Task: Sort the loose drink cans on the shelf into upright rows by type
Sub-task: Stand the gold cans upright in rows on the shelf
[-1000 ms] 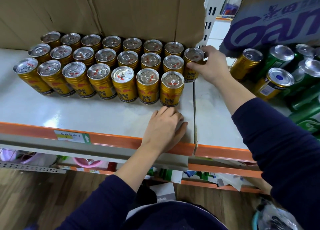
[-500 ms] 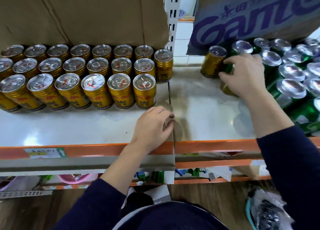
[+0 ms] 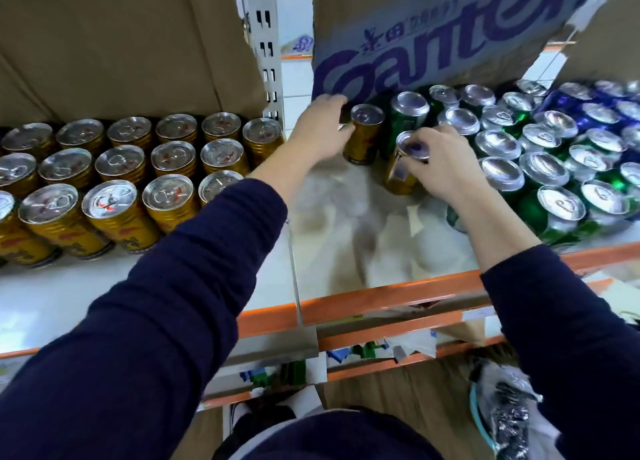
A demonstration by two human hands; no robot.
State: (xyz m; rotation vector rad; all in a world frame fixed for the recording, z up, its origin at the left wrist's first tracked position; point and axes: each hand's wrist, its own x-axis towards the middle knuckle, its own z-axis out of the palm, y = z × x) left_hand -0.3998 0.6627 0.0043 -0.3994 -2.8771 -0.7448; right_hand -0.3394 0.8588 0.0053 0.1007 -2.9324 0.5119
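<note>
**A:** What's changed at the hands?

**B:** Half a second ago the left hand (image 3: pixel 320 130) lay on the shelf's front edge. It has now crossed to the right bay and curls round the far gold can (image 3: pixel 363 141), thumb on its side. The right hand (image 3: pixel 443 163) was already there. It now grips the top of the near gold can (image 3: pixel 398 179), which tilts.

**A:** What does that mean for the sort?

**B:** I'd say both gold strays are in hand and can go left together. They stand near the right bay's back edge, against the green cans (image 3: pixel 401 127). The gold rows (image 3: pixel 117 196) stand upright in three ranks along the back of the left bay, with room at their right end.

**A:** And past them?

**B:** The green cans fill the right of the bay, some lying over, so they are not yet in rows. The blue cans (image 3: pixel 595 113) sit at the back right corner.

**A:** The shelf itself?

**B:** The shelf (image 3: pixel 363 245) is pale and glossy, orange along the front edge, and bare in front of the strays. A slotted post (image 3: pixel 266 44) splits the bays. A printed box (image 3: pixel 433 44) leans behind the right bay. Below are a wood floor (image 3: pixel 398 394) and a bag (image 3: pixel 509 411).
</note>
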